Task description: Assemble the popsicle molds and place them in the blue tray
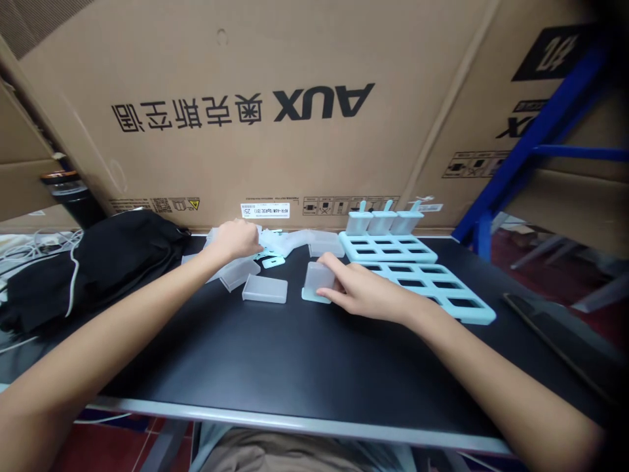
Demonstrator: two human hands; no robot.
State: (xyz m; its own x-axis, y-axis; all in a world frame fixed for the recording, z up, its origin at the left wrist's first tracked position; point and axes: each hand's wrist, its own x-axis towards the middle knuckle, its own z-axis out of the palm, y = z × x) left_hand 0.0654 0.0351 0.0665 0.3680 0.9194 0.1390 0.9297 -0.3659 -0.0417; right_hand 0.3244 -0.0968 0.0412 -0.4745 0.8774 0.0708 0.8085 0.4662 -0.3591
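Observation:
My right hand [361, 288] grips a translucent popsicle mold [319, 278] by its right side, with a light blue lid edge at the bottom, low over the black tabletop. My left hand [236, 238] is closed, fingers curled down beside several light blue pieces [273, 262]; whatever it may hold is hidden. Loose translucent mold cups lie around it, one cup [265, 289] flat in front and another cup [327, 245] toward the box. Beyond my right hand, a light blue mold rack [459, 288] lies flat. Behind it stands a second rack [393, 257] near three upright capped molds [381, 223].
A big cardboard box [236, 157] walls off the back of the table. At the left lie a black cloth bag [98, 275], white cables [42, 248] and a dark bottle [73, 196]. A dark phone-like slab [550, 341] rests at the right, near a blue metal frame [555, 111].

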